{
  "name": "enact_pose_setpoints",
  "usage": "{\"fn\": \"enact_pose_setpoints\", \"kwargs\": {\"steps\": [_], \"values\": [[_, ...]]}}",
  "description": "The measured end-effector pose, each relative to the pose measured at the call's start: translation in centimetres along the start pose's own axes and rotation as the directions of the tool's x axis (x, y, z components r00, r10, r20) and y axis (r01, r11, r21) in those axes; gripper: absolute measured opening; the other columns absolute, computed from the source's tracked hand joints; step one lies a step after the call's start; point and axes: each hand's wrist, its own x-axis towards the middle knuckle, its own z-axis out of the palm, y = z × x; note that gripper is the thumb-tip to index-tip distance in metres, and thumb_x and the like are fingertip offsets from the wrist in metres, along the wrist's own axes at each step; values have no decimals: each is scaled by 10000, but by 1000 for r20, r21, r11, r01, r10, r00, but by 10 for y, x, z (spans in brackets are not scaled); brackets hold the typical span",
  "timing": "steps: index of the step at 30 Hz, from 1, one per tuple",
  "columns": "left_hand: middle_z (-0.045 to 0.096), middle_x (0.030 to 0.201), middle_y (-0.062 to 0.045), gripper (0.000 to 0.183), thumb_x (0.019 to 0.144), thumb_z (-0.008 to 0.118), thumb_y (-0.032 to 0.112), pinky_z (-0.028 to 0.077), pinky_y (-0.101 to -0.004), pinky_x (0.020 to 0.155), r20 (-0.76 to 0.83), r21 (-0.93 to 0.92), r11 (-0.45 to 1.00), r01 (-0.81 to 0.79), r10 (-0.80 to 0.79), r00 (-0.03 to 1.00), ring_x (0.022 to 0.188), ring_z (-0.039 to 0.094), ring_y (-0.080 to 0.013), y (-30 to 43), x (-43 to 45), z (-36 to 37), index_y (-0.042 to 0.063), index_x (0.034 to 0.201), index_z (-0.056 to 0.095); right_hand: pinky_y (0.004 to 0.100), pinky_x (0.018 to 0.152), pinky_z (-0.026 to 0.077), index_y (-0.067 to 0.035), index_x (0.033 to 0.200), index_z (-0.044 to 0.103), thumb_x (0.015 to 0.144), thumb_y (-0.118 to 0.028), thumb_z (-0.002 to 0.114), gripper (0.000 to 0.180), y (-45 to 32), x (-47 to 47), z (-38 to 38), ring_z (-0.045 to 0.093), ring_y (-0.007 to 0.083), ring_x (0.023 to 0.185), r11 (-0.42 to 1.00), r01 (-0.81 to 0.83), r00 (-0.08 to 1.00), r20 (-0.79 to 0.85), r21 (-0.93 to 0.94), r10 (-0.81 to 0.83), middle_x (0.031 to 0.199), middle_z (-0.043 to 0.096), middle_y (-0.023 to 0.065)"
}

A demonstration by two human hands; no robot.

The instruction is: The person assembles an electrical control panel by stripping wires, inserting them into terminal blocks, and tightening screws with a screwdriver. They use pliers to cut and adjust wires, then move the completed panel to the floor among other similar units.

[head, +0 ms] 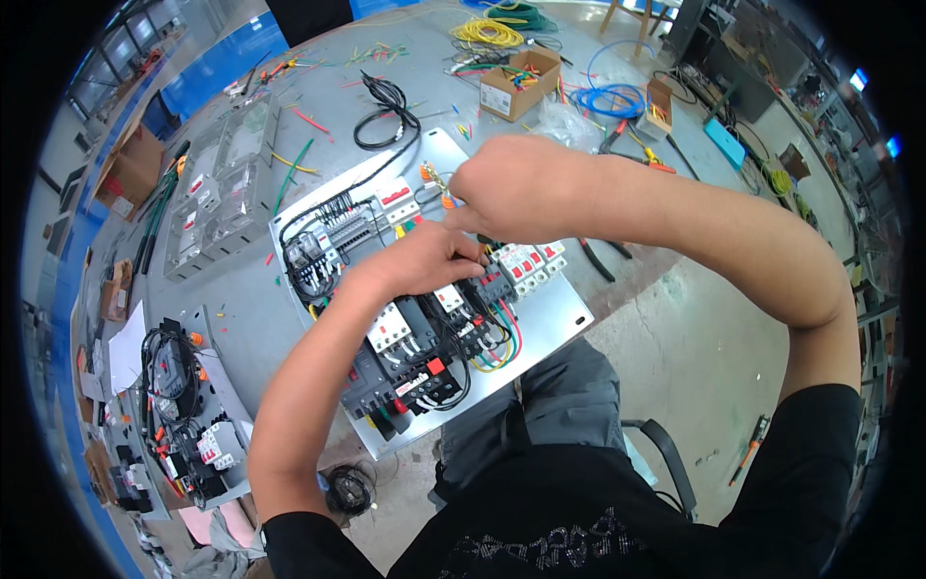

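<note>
A metal mounting plate bearing circuit breakers, contactors and black wiring lies at an angle before me. My left hand is over the middle of it, fingers bent at the wiring; what they touch is hidden. My right hand is curled just above and beside it, its fingertips meeting the left hand's area; whether it holds anything cannot be made out. A row of white breakers with red levers sits right of my hands. Another white breaker stands behind them, beside a terminal block strip.
A second wired plate lies at the left. Clear plastic enclosures stand behind it. At the back are a cardboard box of small parts, blue wire, yellow wire and a black cable coil. Pliers handles lie right of the plate.
</note>
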Motion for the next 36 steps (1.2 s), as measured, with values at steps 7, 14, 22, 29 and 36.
{"fn": "enact_pose_setpoints", "kwargs": {"steps": [7, 14, 22, 29, 36], "values": [[741, 899, -166, 185, 906, 750, 199, 523, -438, 750, -46, -46, 991, -127, 125, 991, 816, 692, -339, -7, 2, -3, 65, 1030, 780, 501, 705, 535, -21, 908, 723, 885, -324, 763, 306, 11, 2, -1, 698, 395, 769, 912, 386, 901, -155, -140, -406, 766, 694, 199], [730, 828, -139, 197, 875, 760, 230, 531, -469, 736, -27, 83, 965, -250, 253, 967, 805, 702, -352, -13, 17, 9, 60, 974, 749, 509, 707, 536, -40, 883, 713, 838, -249, 779, 223, -9, -7, -15, 687, 417, 775, 987, 158, 986, -54, 43, -155, 810, 701, 197], [754, 843, -133, 167, 852, 795, 232, 540, -461, 725, -28, 75, 994, -84, 87, 996, 830, 724, -332, -10, 2, 6, 87, 934, 804, 438, 694, 531, -14, 937, 716, 823, -211, 832, 256, -32, 4, -29, 699, 352, 777, 998, 67, 976, 209, 12, -68, 826, 708, 184], [759, 836, -121, 147, 853, 791, 227, 539, -463, 719, -20, 118, 986, -117, 120, 993, 820, 724, -329, -11, 14, 5, 97, 919, 808, 430, 707, 546, -121, 1078, 773, 855, -195, 747, 236, -34, 10, -44, 723, 304, 800, 972, 205, 926, 345, -115, -155, 818, 710, 158], [759, 830, -139, 182, 822, 784, 234, 558, -474, 733, -19, 98, 987, -129, 131, 991, 837, 732, -350, -10, 7, 6, 90, 931, 808, 447, 662, 532, -121, 961, 759, 771, -141, 715, 196, -36, 14, -20, 699, 296, 717, 748, 548, 822, 407, -374, -399, 704, 630, 80]]}}
